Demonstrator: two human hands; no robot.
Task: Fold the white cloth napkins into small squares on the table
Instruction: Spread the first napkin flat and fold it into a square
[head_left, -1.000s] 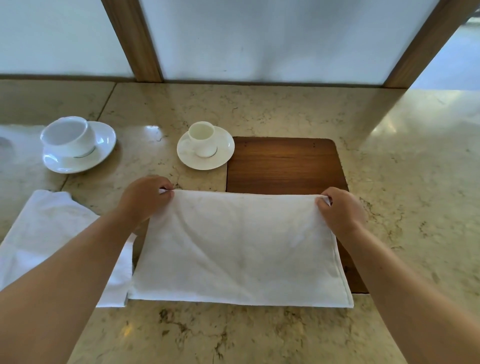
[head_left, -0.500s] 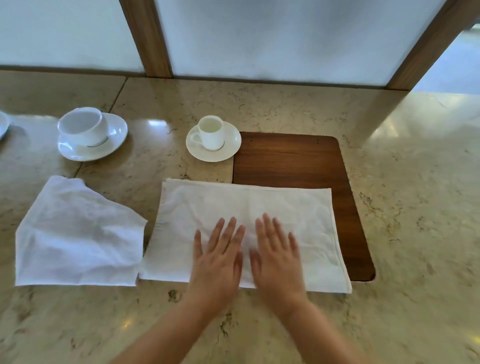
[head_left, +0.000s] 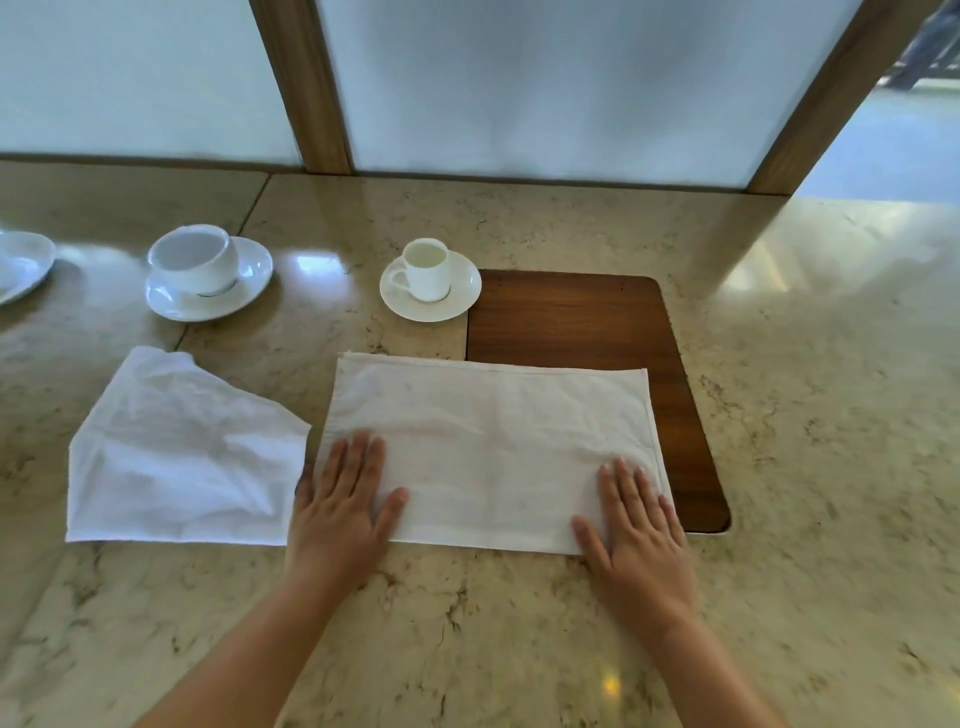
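A white cloth napkin, folded into a wide rectangle, lies flat in front of me, its right part over a wooden board. My left hand presses flat on its near left corner, fingers spread. My right hand presses flat on its near right corner. Neither hand holds anything. A second white napkin, crumpled and roughly folded, lies to the left, its edge close to my left hand.
The dark wooden board is set into the marble table. A small cup on a saucer stands behind the napkin. A larger cup on a saucer is farther left, another plate at the left edge. Frosted panels rise behind.
My hands let go of the napkin's far corners, came down flat on its middle, then slid apart to the near left and right corners.
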